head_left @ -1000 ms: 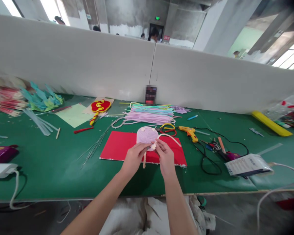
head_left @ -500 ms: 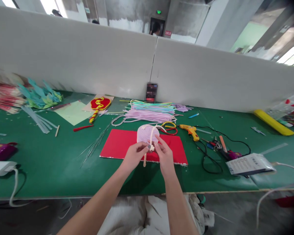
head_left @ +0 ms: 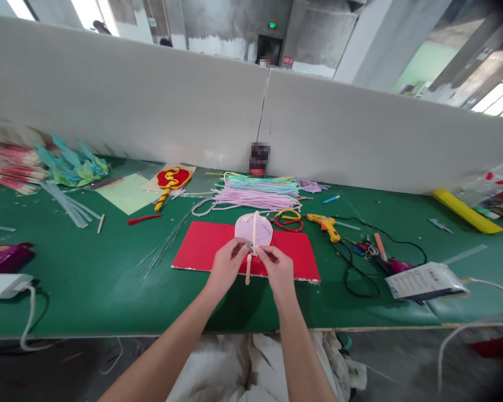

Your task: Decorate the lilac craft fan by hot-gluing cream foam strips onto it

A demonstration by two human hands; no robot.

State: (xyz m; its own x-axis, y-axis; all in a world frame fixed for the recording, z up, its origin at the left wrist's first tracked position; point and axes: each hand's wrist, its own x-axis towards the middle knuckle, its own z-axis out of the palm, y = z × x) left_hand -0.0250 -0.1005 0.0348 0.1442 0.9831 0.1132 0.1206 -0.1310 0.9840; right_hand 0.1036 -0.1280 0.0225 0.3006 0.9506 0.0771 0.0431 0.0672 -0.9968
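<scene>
A lilac fan-shaped piece (head_left: 242, 228) made of fuzzy stems lies on a red board (head_left: 199, 244), its beige handle (head_left: 247, 272) pointing towards me. Over its face rises a cream pipe cleaner (head_left: 255, 224), its lower end bent into a small shape between my fingertips. My left hand (head_left: 227, 263) pinches that end from the left, a dark-painted nail showing. From the other side my right hand (head_left: 280, 271) pinches it too, thumb and finger closed. My fingers hide part of the bent end and the fan's lower edge.
Behind the board lies a bundle of lilac and mint pipe cleaners (head_left: 255, 195). To the right are pliers (head_left: 291, 220), a yellow glue gun (head_left: 324, 224) with a black cord, and a white packet (head_left: 427, 281). Thin wires (head_left: 167, 243) and a red-yellow fan (head_left: 172, 178) lie left.
The cream pipe cleaner's free end, which curved over to the right, now stands straight up over the fan. Both hands have shifted slightly left, and my right fingers have folded in.
</scene>
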